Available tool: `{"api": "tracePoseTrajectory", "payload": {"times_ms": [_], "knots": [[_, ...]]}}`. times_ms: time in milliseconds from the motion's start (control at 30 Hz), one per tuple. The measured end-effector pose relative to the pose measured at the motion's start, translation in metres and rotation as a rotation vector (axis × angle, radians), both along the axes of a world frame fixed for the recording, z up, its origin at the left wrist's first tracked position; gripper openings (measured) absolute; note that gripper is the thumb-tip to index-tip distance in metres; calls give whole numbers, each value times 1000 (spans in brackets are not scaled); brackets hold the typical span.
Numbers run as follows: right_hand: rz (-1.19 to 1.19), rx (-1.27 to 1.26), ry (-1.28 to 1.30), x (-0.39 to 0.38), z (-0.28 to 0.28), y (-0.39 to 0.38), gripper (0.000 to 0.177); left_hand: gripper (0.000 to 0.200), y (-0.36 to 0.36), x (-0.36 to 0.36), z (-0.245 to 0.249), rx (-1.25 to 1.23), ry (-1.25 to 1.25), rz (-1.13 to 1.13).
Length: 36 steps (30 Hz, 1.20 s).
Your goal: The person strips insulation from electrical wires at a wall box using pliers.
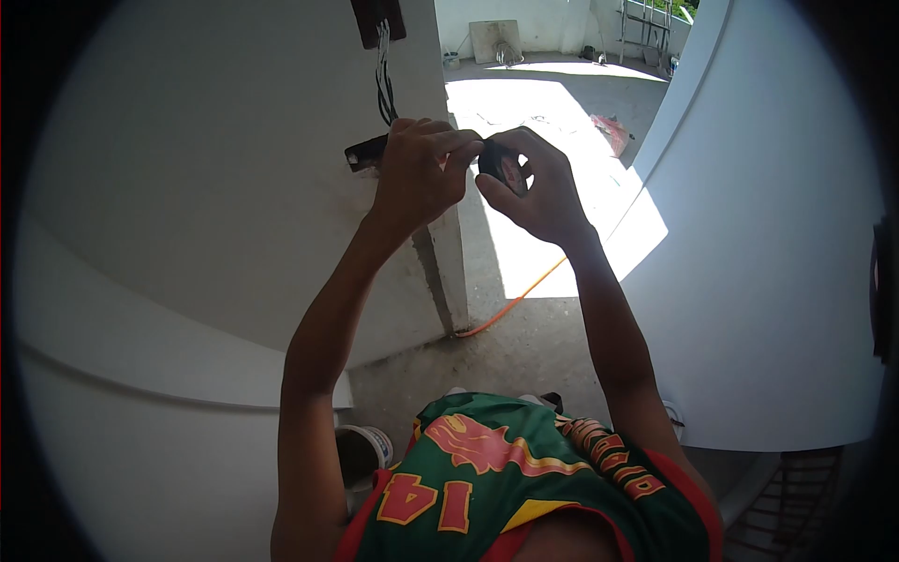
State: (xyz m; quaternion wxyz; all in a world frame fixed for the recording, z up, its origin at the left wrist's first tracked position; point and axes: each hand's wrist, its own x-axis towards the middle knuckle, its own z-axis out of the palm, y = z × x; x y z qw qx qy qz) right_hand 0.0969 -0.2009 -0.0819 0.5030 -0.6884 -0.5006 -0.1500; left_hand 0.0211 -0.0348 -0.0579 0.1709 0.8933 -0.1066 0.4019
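A roll of black electrical tape point(488, 161) with a reddish core is held on edge between the thumb and fingers of my right hand point(548, 187). Close beside it, my left hand point(417, 178) is closed in a pinch, thumb and forefinger meeting at the roll's upper edge, seemingly on the end of the tape. Behind my left hand, a dark rectangular wall box point(365, 153) is partly hidden. Black and white wires point(385, 80) run down towards it from another dark box point(378, 17) higher on the wall.
A wall point(234, 169) stands close on the left, and a pale panel point(758, 253) on the right. An orange cable point(515, 302) crosses the concrete floor. A bucket point(362, 456) stands low at left. Sunlit floor with a red bag point(611, 134) lies beyond the opening.
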Motion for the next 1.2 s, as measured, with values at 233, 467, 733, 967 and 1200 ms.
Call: {"api": "tracePoseTrajectory", "payload": {"times_ms": [233,467,733,967,1200], "knots": [[172,26,310,6,0,-8,41,14,3,8,-6,68,-95,-9],[110,115,373,-1,-30,-12,37,15,12,-1,3,170,-1,-44],[460,236,199,17,9,6,62,13,18,-3,2,133,32,-141],[292,179,200,13,-36,23,29,15,14,-11,6,-25,35,26],[157,218,-68,32,-30,30,65,30,37,12,13,-169,354,-68]]}}
